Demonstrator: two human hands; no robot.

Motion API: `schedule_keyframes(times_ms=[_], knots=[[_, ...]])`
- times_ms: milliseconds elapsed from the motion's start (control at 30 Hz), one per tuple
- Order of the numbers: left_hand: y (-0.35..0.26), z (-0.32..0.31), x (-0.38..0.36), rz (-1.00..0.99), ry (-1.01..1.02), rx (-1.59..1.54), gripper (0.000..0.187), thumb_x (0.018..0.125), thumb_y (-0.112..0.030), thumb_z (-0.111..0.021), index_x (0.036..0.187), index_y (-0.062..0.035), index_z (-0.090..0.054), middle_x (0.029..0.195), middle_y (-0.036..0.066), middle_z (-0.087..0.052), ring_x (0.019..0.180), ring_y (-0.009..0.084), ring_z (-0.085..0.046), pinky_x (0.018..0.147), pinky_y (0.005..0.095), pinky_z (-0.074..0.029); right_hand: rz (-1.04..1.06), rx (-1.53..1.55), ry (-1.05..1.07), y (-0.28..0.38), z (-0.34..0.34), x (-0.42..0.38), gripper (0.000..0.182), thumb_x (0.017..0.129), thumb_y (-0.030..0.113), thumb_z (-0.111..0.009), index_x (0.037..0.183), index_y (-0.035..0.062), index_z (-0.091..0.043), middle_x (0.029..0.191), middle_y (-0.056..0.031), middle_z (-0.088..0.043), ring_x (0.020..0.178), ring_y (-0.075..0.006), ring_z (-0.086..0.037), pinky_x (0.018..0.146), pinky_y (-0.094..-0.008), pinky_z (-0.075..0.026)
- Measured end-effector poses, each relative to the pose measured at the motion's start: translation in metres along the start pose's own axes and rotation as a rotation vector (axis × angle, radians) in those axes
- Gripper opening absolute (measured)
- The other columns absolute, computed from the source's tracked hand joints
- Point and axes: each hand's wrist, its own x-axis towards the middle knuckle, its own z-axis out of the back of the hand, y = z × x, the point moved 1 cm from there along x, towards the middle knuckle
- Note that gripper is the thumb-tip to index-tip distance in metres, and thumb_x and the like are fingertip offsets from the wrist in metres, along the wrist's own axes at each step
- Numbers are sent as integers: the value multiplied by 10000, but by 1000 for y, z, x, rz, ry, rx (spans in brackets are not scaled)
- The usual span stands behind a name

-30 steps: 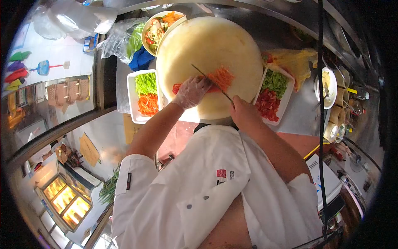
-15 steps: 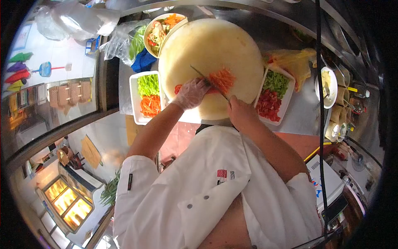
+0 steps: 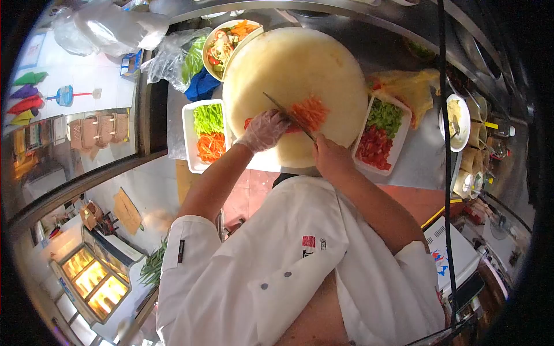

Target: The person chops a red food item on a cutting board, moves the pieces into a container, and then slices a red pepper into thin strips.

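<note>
On the round, pale chopping board [image 3: 300,60], my left hand [image 3: 265,131], in a clear plastic glove, presses down with curled fingers on a red vegetable piece [image 3: 247,123], which pokes out to its left. My right hand [image 3: 333,155] grips the handle of a knife [image 3: 273,101] at the board's near edge. Its blade slants away to the upper left, right along the gloved fingertips. To the right of the blade lies a loose heap of thin orange-red shreds [image 3: 310,111]. The part of the vegetable under my left hand is hidden.
Left of the board stands a white tray [image 3: 190,138] of green and red strips; right of it, another white tray [image 3: 399,144] of chopped green and red pieces. A bowl of mixed vegetables [image 3: 218,49] touches the back left. A black cable [image 3: 443,115] hangs at right.
My right hand and the knife handle have shifted slightly left, towards the gloved hand. My left hand keeps its place on the vegetable.
</note>
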Motion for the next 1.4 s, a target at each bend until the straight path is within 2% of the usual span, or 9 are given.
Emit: schedule_keyframes(times_ms=[133, 233, 433, 767, 867, 933, 1167, 1267, 1400], knots=[[4, -12, -1, 16, -35, -21, 300, 906, -205, -670, 1198, -195, -741, 1208, 81, -685, 1049, 317, -653, 896, 485, -540, 13, -24, -22, -10, -11, 4, 263, 1087, 276, -512, 1106, 14, -534, 944, -235, -720, 855, -444, -729, 758, -565, -587], [4, 3, 3, -9, 87, 39, 313, 903, -199, -633, 1194, -133, -726, 1253, 73, -684, 1136, 304, -637, 973, 435, -530, 37, -18, -22, 2, -4, 9, 272, 1090, 275, -504, 1106, 5, -538, 946, -237, -722, 835, -455, -727, 747, -564, -590], [2, 14, -3, 55, 3, -51, 365, 857, -157, -680, 1219, -137, -723, 1232, 103, -676, 1099, 337, -640, 913, 492, -538, 8, -23, -16, -2, -18, 9, 279, 1089, 278, -505, 1101, 2, -538, 911, -253, -719, 851, -465, -724, 780, -578, -579], [9, 8, -7, 49, 14, -44, 378, 837, -146, -679, 1212, -153, -729, 1212, 92, -678, 1122, 333, -639, 925, 492, -526, 32, -1, -78, 6, -22, 12, 272, 1082, 273, -521, 1128, 5, -538, 889, -256, -721, 811, -463, -727, 734, -567, -582], [14, 5, -8, 20, 6, -16, 375, 852, -167, -676, 1223, -165, -730, 1225, 80, -682, 1118, 323, -642, 937, 483, -527, -44, 9, 70, 25, 10, -3, 278, 1077, 269, -529, 1142, -1, -536, 882, -251, -723, 796, -457, -728, 716, -559, -583], [12, 5, -9, 32, -4, -40, 379, 874, -198, -667, 1246, -170, -729, 1265, 62, -690, 1104, 307, -652, 949, 462, -535, 16, 9, -47, 9, -16, 7, 286, 1075, 271, -532, 1150, -5, -535, 872, -255, -720, 793, -456, -728, 709, -561, -579], [13, -2, -12, 52, 2, 7, 342, 841, -216, -676, 1173, -163, -738, 1239, 71, -691, 1083, 288, -658, 924, 451, -539, -19, 38, 32, 25, 4, -6, 277, 1079, 278, -520, 1124, 5, -540, 883, -266, -721, 789, -461, -722, 717, -569, -571], [11, -3, -19, 48, -8, 45, 322, 832, -221, -672, 1139, -154, -743, 1198, 72, -693, 1055, 280, -660, 888, 447, -538, -22, 11, -53, 8, -32, 13, 279, 1082, 279, -512, 1111, 3, -540, 919, -260, -725, 828, -462, -721, 746, -571, -569], [12, 11, -13, 32, -9, 23, 281, 841, -225, -661, 1097, -145, -747, 1138, 66, -693, 1012, 277, -661, 854, 439, -540, -34, 43, 23, 31, -4, 3, 284, 1088, 282, -504, 1108, 2, -544, 944, -261, -721, 894, -466, -717, 800, -572, -562]])
